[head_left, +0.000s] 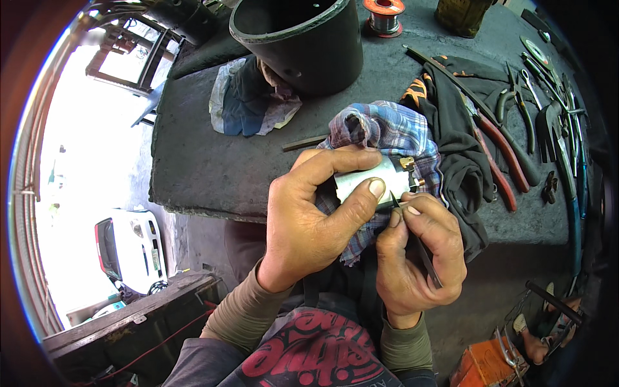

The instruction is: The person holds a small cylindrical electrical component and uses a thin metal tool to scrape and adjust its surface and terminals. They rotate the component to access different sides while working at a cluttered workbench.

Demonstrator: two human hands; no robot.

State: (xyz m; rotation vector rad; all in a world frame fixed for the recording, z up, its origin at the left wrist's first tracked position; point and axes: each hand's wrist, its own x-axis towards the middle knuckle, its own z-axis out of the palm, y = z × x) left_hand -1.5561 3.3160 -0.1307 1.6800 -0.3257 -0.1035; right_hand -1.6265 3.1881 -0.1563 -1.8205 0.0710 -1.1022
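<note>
Over a plaid cloth [387, 126], my left hand [316, 206] grips a silver-white metal cylinder [367, 179], thumb and fingers clasped around its body. Brass and copper-coloured terminals [407, 164] stick out of the cylinder's right end. In my right hand [422, 248] is a thin, dark, pointed tool [424, 261], pinched between thumb and fingers. Its tip meets or nearly meets the cylinder's lower edge near my left thumb; exact contact cannot be made out. The tool's other end runs down across my right palm.
A dark bucket [329, 58] stands behind a crumpled rag [242, 97] on the dark workbench [193, 155]. Red-handled cutters [496, 151], pliers and several tools lie rightward on a black cloth [445, 122]. A solder spool [384, 19] is farther back. Below right are an orange box [480, 364] and another person's foot.
</note>
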